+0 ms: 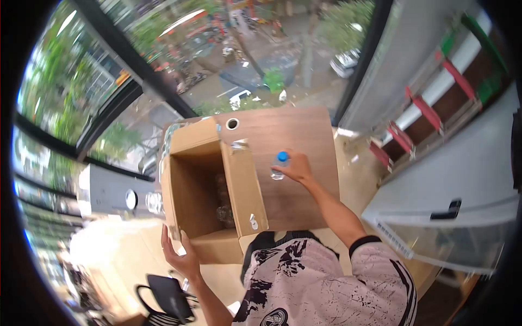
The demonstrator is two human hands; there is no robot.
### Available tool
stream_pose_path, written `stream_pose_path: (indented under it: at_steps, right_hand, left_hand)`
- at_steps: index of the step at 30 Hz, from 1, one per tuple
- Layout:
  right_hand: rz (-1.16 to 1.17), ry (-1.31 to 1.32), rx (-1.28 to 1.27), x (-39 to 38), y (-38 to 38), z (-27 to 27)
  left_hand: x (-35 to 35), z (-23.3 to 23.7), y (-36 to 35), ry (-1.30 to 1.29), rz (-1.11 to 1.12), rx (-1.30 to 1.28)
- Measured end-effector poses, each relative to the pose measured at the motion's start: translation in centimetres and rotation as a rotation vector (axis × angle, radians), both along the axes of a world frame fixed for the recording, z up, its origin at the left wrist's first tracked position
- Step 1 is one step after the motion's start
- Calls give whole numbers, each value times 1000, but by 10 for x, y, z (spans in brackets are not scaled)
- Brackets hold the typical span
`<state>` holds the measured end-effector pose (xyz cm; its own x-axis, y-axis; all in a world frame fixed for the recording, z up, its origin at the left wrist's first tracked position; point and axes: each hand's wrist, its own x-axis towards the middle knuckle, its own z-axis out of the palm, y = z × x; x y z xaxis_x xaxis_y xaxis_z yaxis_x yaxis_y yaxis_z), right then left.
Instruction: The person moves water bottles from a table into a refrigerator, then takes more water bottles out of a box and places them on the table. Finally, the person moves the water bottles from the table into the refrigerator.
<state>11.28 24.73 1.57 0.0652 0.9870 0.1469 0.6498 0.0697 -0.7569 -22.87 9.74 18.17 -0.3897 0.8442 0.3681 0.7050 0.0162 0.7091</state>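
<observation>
On the wooden table stands a cardboard box (247, 187) with its flaps spread and its top open. Clear plastic bottles (224, 214) lie inside, partly in shadow. My right hand (298, 167) is closed around a clear plastic bottle (277, 173) with a blue cap, to the right of the box. My left hand (183, 259) is at the box's near left corner, with the edge of a flap between thumb and fingers. Another clear plastic item (154, 202) shows just outside the box's left side.
A roll of tape (232, 124) sits at the far side of the table (299, 127). Large windows rise beyond it, facing a street. To the right is a grey panel with a black handle (447, 210). A black chair (166, 296) stands on the floor at lower left.
</observation>
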Motion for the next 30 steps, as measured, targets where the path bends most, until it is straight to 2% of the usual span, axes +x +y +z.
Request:
stream_pose_path:
  at_steps: [2,4,6,7,8,9,10,12,14,15,16,17,18,19,20,21,23,24,26,27,29,30]
  right_hand:
    - [-3,47,8,20,-6,56]
    - [14,30,8,35,-9,112]
    - [62,353,188,50,-17,152]
    - [63,329,208,52,-24,173]
    - [82,509,284,52,-30,192]
    - [107,694,360,49,-36,208]
    - [114,679,380,45,-44,221]
    - [154,915,413,33,-58,234]
    - [164,1041,434,13,-70,226]
    - [147,1140,456,-3,-78,223]
    - [198,1118,367,-13,-84,220]
    - [239,1091,275,-20,-89,217]
    - [251,1082,298,-26,-91,219]
    - [308,1098,169,-32,-93,222]
    - [361,1109,34,-36,-92,224]
    - [363,1101,43,-35,-88,227]
    - [617,592,-12,-33,-73,236]
    - [623,583,-15,-38,-68,249]
    - [787,99,-54,-54,-59,283]
    - [794,113,-75,-63,-49,286]
    - [993,-306,277,-90,-36,282]
    - [991,-335,242,-105,-32,283]
  left_hand:
    - [22,14,-7,-59,74,89]
    - [42,27,-7,-185,-100,129]
    - [65,41,5,-225,-172,181]
    - [73,45,11,-224,-338,160]
    - [82,50,19,-213,-506,144]
    - [94,59,30,-223,-513,172]
    - [108,68,38,-288,-583,114]
    - [122,74,46,-352,-651,69]
    - [127,68,60,-854,-860,-168]
    - [135,66,63,-1078,-904,-1]
    - [128,61,65,-1066,-918,36]
    - [116,53,64,-996,-904,-48]
    - [105,47,64,-928,-887,-136]
    - [98,48,62,-923,-903,-118]
    - [90,51,57,-994,-849,-154]
    - [83,54,52,-1067,-790,-194]
    - [64,54,49,-1052,-786,-180]
    - [55,54,47,-1035,-772,-177]
    - [40,57,47,-1027,-739,-218]
    - [32,55,48,-990,-735,-163]
    - [15,48,51,-960,-714,-136]
    - [7,45,55,-972,-693,-163]
